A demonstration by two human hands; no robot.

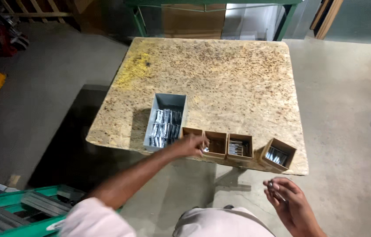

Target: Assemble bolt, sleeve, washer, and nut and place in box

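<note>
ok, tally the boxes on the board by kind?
Grey bin with metal parts: 1
Small brown cardboard boxes: 4
Total: 5
The left hand reaches over the leftmost small box; the right hand holds small metal pieces.

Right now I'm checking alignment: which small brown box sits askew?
The rightmost brown box, set apart and turned at an angle by the board's corner; the other three sit squarely side by side.

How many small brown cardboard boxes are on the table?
4, in a row along the near edge: one partly behind the left hand, two side by side, one turned, rightmost.
</note>
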